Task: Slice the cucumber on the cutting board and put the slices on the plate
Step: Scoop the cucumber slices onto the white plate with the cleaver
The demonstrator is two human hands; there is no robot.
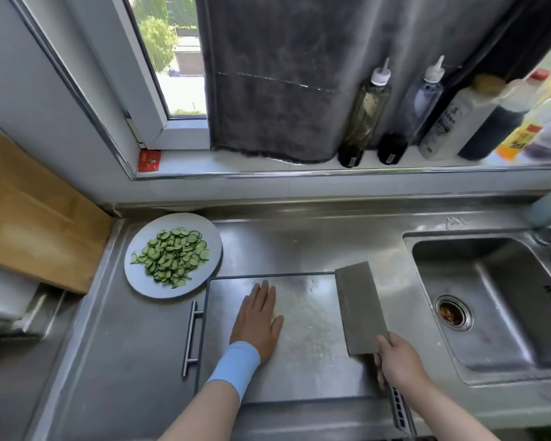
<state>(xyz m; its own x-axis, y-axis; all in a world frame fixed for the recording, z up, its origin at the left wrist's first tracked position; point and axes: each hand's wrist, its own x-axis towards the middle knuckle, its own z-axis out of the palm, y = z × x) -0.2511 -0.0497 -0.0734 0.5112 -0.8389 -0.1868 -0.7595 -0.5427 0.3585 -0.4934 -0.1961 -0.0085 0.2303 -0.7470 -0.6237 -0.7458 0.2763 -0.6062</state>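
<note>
A pile of thin green cucumber slices lies on a round white plate at the left of the steel counter. Just right of the plate sits a metal cutting board with wet specks and no cucumber on it. My left hand rests flat on the board's left part, fingers together, holding nothing. My right hand grips the handle of a cleaver, whose broad blade lies flat over the board's right side.
A sink with a drain opens at the right. A wooden board leans at the left. Several sauce bottles stand on the window sill behind, beside a dark curtain. A drawer handle sits left of the cutting board.
</note>
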